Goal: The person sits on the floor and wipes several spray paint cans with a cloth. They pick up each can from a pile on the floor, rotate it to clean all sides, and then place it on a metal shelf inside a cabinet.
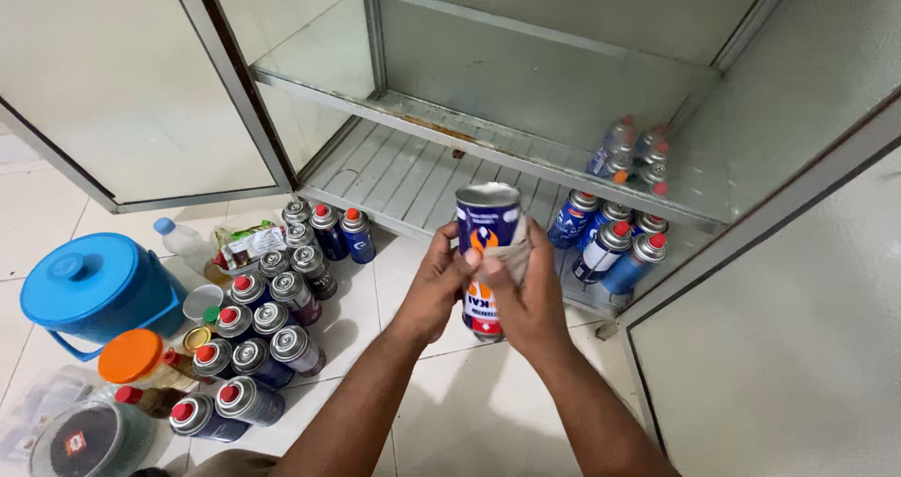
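Domestic storage corner, probably in a home kitchen or utility area.

White tiled floor (469, 411) throughout, with a glass-doored metal cabinet (526, 111) standing directly on it, both doors open. Inside cabinet, lower shelf, right end: small cluster of blue gas canisters (610, 238). Left of cabinet, on floor: larger group of similar canisters (267, 336) set upright, close together. Further left of cabinet: blue lidded plastic container (94, 289), clear plastic bottle (183, 242), orange-lidded jar (131, 357), small sauce bottles (155, 400). Household goods and floor-level storage consistent with a private dwelling, not a shop or workshop.
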